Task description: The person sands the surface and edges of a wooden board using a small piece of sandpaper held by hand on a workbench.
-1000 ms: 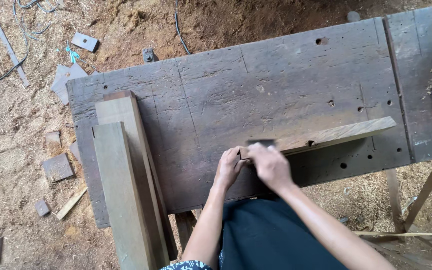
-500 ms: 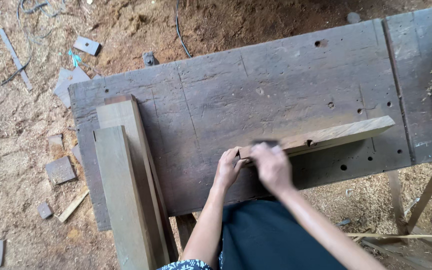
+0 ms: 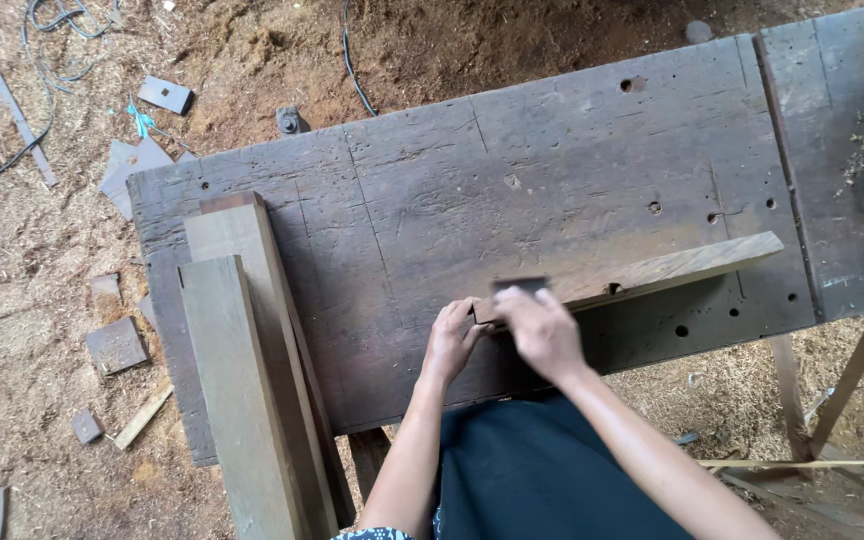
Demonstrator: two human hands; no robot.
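Gripping the near end of a long pale wooden strip [image 3: 652, 272], the left hand [image 3: 452, 338] pins it flat on the dark, hole-pocked counter [image 3: 512, 190]. Just beside it, the right hand [image 3: 542, 330] is clenched around a small dark block [image 3: 520, 285] resting on the strip's end. The strip runs away to the right of both hands. Thick planks [image 3: 242, 370] lie well to their left.

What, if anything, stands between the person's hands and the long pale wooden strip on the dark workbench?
Nothing visible: the left hand grips the near end of the long pale wooden strip, and the right hand rests on it, holding a small dark block.
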